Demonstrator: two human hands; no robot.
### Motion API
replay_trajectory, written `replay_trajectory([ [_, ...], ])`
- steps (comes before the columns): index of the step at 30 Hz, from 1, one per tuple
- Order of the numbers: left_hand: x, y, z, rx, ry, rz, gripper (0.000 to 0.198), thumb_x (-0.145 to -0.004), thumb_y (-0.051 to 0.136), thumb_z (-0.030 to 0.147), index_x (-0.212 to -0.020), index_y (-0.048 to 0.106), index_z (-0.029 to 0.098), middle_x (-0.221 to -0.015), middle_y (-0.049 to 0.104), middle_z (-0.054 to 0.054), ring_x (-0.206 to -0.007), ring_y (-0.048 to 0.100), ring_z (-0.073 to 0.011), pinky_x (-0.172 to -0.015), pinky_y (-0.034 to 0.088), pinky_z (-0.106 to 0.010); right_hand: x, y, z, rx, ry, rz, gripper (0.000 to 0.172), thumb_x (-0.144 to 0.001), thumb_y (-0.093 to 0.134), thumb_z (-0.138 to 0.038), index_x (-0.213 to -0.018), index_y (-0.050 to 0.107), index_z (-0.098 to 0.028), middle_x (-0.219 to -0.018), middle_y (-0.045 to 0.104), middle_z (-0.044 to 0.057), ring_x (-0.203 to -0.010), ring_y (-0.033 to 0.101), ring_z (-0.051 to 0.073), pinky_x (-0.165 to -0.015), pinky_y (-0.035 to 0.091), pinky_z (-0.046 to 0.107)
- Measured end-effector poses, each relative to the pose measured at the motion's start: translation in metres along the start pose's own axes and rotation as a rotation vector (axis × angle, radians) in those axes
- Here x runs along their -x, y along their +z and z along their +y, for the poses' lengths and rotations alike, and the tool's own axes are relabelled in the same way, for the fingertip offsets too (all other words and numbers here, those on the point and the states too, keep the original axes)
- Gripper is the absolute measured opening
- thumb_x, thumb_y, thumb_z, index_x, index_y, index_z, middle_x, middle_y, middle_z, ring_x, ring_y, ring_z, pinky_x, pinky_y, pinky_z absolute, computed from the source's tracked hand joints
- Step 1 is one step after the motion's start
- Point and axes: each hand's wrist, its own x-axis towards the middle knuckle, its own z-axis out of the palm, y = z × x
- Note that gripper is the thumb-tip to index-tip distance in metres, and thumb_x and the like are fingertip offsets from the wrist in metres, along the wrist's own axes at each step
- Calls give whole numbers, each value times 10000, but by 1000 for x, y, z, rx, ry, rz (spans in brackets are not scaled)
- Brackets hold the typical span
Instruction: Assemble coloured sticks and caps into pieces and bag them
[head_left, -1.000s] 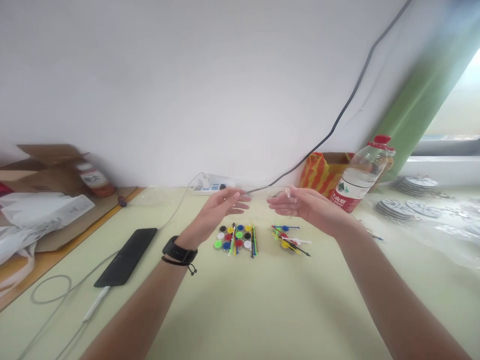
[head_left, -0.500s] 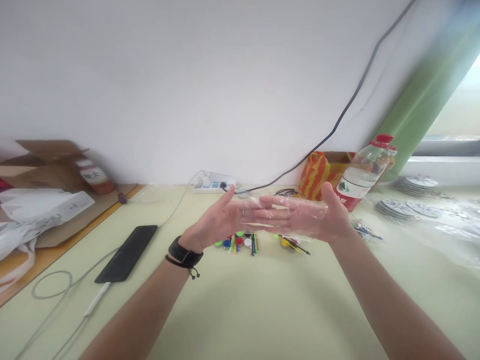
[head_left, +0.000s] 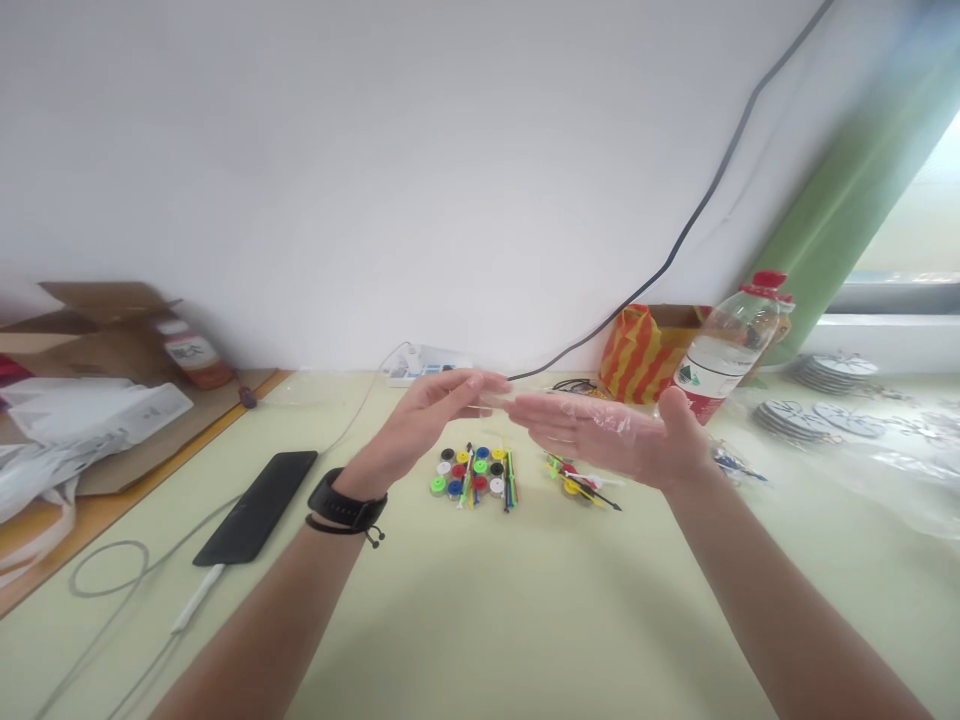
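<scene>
Pale-green table [head_left: 480, 620] against a white wall, lots of clutter.

Far left: cardboard box [head_left: 97, 310]. Then the phone [head_left: 255, 507] face down, w/ its charge cable [head_left: 105, 570] looping twd the table edge.

Left hand [head_left: 427, 415] is raised over the table, watch [head_left: 341, 503] on the wrist. Fingertips are drawn together on the edge of the clear film [head_left: 600, 420]. Looks like a pinch, but blur means I can't confirm 100%.

Under the hands: coloured discs [head_left: 469, 472] laid in rows, and a loose stick pile [head_left: 577, 483] just right of them.

Right hand [head_left: 615, 440] is spread flat, palm up. The film is draped over palm + fingers, all of it in the air and none on the table. Bag or sheet, can't tell.

Water bottle [head_left: 716, 355] stands near, behind the right thumb. Flat disc stacks [head_left: 825, 370] are far right.

Risks, imo:
- The film is thin and prob clingy. Nothing but a fingertip grip is on it, so it could slip or stick to the palm and bunch up.
- If it drops, it lands on the discs/sticks. Dragging it off would mess up the rows.
- Right hand swinging back could tip the bottle.
- Left forearm is above the cable, so dropping the arm could snag it and tug the phone.
</scene>
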Motion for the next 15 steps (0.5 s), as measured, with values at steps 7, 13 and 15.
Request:
replay_trajectory([
  [7, 1, 5, 0, 15, 31, 5, 405, -1030, 547, 498, -1303, 708, 248, -1403, 643, -101, -1235, 635, -307, -1065, 524, -455, -11, 6, 7, -48, -36, -31, 1132, -722, 302, -998, -1596, 353, -280, -1719, 196, 27, -1590, 76, 317, -1273, 105, 501],
  [13, 1, 1, 3, -20, 68, 18, 398, -1023, 556, 511, -1282, 722, 260, -1343, 685, -101, -1207, 658, -307, -1042, 540, -445, -10, 5, 9, -94, 5, -97, 1167, -729, 326, -992, -1652, 148, -299, -1729, 145, 44, -1577, 136, 349, -1248, 132, 566],
  [15, 0, 0, 2, -13, 76, 18, 395, -1018, 564, 512, -1257, 738, 250, -1327, 693, -106, -1184, 671, -307, -1030, 549, -446, -9, 5, 9, -89, 19, -105, 1181, -725, 315, -998, -1657, 99, -305, -1725, 161, 49, -1576, 146, 349, -1247, 115, 570],
])
